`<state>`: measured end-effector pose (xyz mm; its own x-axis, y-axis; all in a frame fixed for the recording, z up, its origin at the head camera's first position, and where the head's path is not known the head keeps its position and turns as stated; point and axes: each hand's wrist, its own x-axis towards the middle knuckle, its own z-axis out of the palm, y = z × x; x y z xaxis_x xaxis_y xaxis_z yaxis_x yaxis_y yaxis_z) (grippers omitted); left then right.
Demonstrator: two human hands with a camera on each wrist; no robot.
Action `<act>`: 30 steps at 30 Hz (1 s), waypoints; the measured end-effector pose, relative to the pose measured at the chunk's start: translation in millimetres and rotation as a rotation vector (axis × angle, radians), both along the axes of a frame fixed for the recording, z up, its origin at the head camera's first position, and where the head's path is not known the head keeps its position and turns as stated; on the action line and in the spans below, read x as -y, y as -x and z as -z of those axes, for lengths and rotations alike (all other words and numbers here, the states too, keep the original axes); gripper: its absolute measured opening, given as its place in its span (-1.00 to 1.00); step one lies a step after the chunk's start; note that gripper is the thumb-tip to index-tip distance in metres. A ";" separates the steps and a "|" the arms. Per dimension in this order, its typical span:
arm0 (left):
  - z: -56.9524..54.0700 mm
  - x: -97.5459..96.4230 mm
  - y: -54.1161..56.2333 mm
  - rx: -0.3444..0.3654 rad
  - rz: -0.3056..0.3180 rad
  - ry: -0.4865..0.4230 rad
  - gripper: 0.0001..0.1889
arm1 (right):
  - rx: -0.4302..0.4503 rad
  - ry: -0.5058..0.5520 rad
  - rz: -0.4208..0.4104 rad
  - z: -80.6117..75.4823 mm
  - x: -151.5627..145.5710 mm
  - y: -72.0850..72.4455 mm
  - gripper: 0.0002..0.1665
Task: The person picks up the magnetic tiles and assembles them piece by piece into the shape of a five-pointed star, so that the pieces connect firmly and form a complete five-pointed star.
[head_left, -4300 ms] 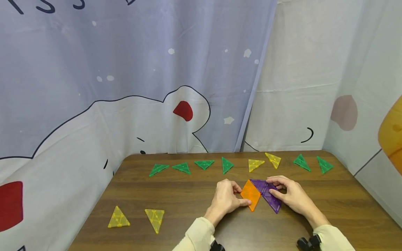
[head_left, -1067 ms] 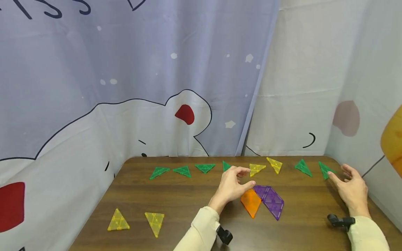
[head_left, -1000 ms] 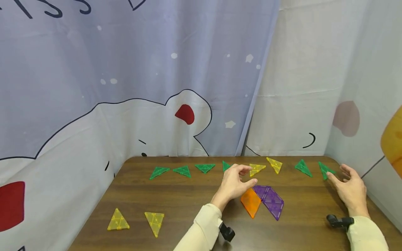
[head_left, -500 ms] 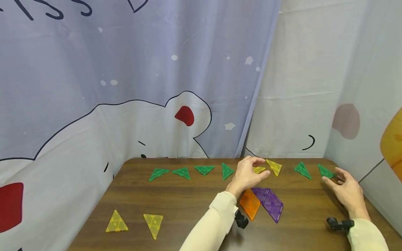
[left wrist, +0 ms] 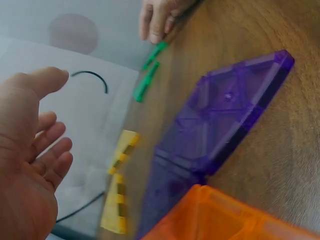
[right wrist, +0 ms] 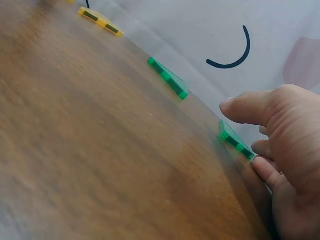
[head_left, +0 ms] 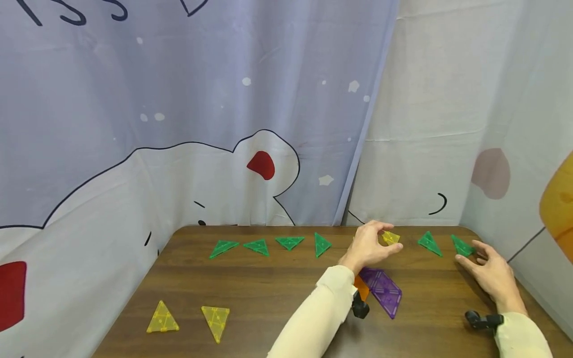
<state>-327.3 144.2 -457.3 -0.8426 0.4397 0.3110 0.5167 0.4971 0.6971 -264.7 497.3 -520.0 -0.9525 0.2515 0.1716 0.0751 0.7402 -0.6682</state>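
A lilac curtain printed with white and red shapes hangs behind a brown wooden table, beside a whitish cloth.

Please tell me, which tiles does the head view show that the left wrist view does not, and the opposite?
Only head: four green triangles, back left, and two yellow triangles, near left.
Only left wrist, clearly: the yellow triangle that the left hand almost fully hides in the head view.
Both: the orange tile, the purple tiles, two green triangles, far right, and another yellow triangle.
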 end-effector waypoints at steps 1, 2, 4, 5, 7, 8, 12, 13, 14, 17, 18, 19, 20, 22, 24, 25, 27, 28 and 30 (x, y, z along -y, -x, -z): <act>3.0 -2.4 0.8 0.008 0.005 -0.001 -0.43 | -0.002 -0.001 -0.003 0.5 -0.1 -0.1 0.16; 6.1 -4.8 1.5 0.016 0.011 -0.003 -0.41 | -0.001 -0.001 -0.007 0.9 -0.2 -0.3 0.15; 12.2 -9.7 2.9 0.020 0.027 -0.003 -0.39 | -0.004 -0.002 -0.015 1.8 0.1 -0.6 0.14; 14.8 -12.2 3.4 0.016 0.034 -0.001 -0.38 | -0.007 -0.002 -0.020 2.2 0.3 -0.5 0.14; 19.0 -17.8 4.7 0.006 0.042 0.008 -0.36 | -0.012 -0.007 -0.027 2.8 1.0 -0.1 0.13; 20.5 -20.7 5.0 -0.004 0.044 0.020 -0.35 | -0.013 -0.004 -0.030 2.5 1.3 0.1 0.12; 22.5 -34.6 5.7 -0.037 0.044 0.086 -0.31 | -0.017 0.003 -0.027 1.0 0.6 1.0 0.11; 22.3 -38.1 5.4 -0.042 0.043 0.105 -0.30 | -0.017 0.006 -0.026 0.4 0.2 0.9 0.10; 21.7 -41.6 4.7 -0.046 0.046 0.121 -0.29 | -0.017 0.006 -0.024 0.2 -0.3 0.8 0.09; 21.0 -52.1 4.0 -0.060 0.053 0.162 -0.27 | -0.023 -0.001 -0.017 0.3 -2.1 0.4 0.06; 20.8 -55.1 3.7 -0.065 0.055 0.173 -0.26 | -0.026 -0.003 -0.014 0.3 -2.5 0.3 0.05; 20.8 -58.0 3.7 -0.073 0.056 0.182 -0.26 | -0.031 -0.002 -0.013 0.2 -2.7 0.1 0.05; 21.2 -61.0 3.8 -0.080 0.059 0.190 -0.26 | -0.036 -0.004 -0.009 0.4 -2.8 0.0 0.04; 22.6 -66.5 4.5 -0.079 0.059 0.195 -0.25 | -0.045 -0.003 -0.004 0.4 -2.9 -0.1 0.04; 24.3 -72.0 4.7 -0.075 0.054 0.196 -0.24 | -0.058 0.006 -0.005 0.3 -2.5 -0.6 0.03; 25.5 -74.8 4.9 -0.073 0.049 0.199 -0.23 | -0.061 0.007 -0.007 0.5 -2.4 -0.6 0.03; 27.6 -81.1 4.3 -0.061 0.044 0.193 -0.21 | -0.066 0.019 -0.015 1.0 -2.6 -0.9 0.03; 28.5 -84.6 3.6 -0.060 0.046 0.195 -0.20 | -0.066 0.027 -0.017 1.1 -3.1 -1.1 0.03; 29.7 -92.2 1.3 -0.068 0.063 0.211 -0.19 | -0.059 0.033 -0.013 1.5 -5.1 -1.7 0.04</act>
